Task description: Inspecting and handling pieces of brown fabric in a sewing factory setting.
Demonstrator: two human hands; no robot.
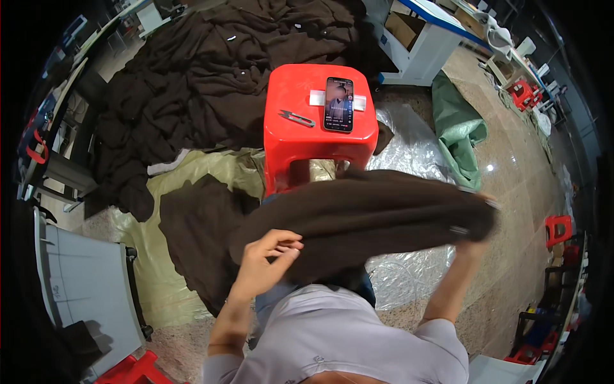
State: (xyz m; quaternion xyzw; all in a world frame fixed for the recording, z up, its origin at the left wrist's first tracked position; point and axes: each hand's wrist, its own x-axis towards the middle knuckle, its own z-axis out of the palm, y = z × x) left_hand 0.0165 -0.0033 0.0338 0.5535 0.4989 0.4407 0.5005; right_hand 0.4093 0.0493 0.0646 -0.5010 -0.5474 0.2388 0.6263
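A dark brown cloth garment [358,214] stretches across my lap in front of the stool. Its right end is lifted, with small pale marks near that end. My right hand [472,246] grips this raised end; the cloth hides most of its fingers, and the area is blurred. Over the garment's left part is my left hand [265,262], fingers bent and parted from the thumb, with nothing visible between them. Beyond the garment, a red plastic stool [288,137] carries a phone [339,105] with a lit screen and a pair of thread snips [296,118].
A large heap of dark brown cloth [211,70] spreads behind the stool. Yellowish plastic sheeting [163,256] and clear sheeting [409,275] cover parts of the floor. A green sack [457,128] lies right. A grey panel [89,275] stands at left, a blue-edged table [422,57] at back.
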